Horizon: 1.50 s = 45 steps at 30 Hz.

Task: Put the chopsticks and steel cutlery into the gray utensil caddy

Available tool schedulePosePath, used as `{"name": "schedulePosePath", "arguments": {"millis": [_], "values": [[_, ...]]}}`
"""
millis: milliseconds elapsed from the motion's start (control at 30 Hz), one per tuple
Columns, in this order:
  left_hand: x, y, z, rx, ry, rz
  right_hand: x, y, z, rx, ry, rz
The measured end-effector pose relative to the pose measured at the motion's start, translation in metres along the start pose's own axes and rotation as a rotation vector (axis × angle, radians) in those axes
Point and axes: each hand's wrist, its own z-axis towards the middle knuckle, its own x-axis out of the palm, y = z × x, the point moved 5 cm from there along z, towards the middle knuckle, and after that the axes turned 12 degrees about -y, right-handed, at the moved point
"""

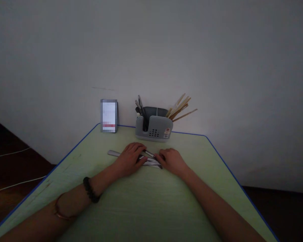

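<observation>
Several slim metal cutlery pieces lie in a loose bundle on the green table, a flat handle end sticking out at the left. My left hand rests over the bundle, its fingers and thumb closed around the middle. At the right end of the bundle is my right hand, fingers curled and thumb against the end of a thin metal utensil. The utensils' heads are partly hidden by my hands, so their exact kinds cannot be told.
Behind my hands a grey utensil holder stands near the wall, with dark-handled utensils in its left part and wooden chopsticks leaning out at right. A lit phone stands upright at the back left. The table has blue edging.
</observation>
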Motion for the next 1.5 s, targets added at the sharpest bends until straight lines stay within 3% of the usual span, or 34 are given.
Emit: {"name": "schedulePosePath", "arguments": {"millis": [100,233,400,567,633,833,967,1067,1267,1500], "values": [[0.0,0.002,0.002,-0.025,0.019,0.039,0.0,-0.005,0.002,-0.017,-0.073,-0.045],[0.0,0.002,0.003,-0.017,0.045,0.032,-0.003,-0.021,0.001,0.085,-0.201,-0.139],[0.002,-0.002,0.004,0.07,0.085,-0.051,-0.005,-0.034,-0.004,0.242,-0.147,-0.13],[-0.001,0.002,0.007,0.011,0.068,-0.051,-0.006,-0.016,-0.006,0.087,-0.077,-0.051],[-0.002,0.001,0.007,0.01,0.082,-0.05,-0.005,-0.01,-0.005,0.069,-0.085,-0.043],[-0.001,-0.004,0.004,0.045,0.082,-0.068,-0.007,-0.018,-0.005,0.194,-0.208,-0.034],[-0.003,0.002,0.005,0.015,0.01,-0.09,-0.01,-0.016,-0.006,0.051,-0.29,0.057],[-0.011,0.004,0.007,0.016,-0.122,-0.081,-0.012,-0.011,-0.006,-0.059,-0.354,0.049],[-0.027,0.004,0.011,-0.007,-0.394,-0.089,-0.016,-0.016,-0.007,0.062,-0.562,0.006],[-0.032,0.019,0.012,-0.277,-0.475,-0.276,-0.011,-0.027,-0.006,0.095,-0.437,0.012]]}}
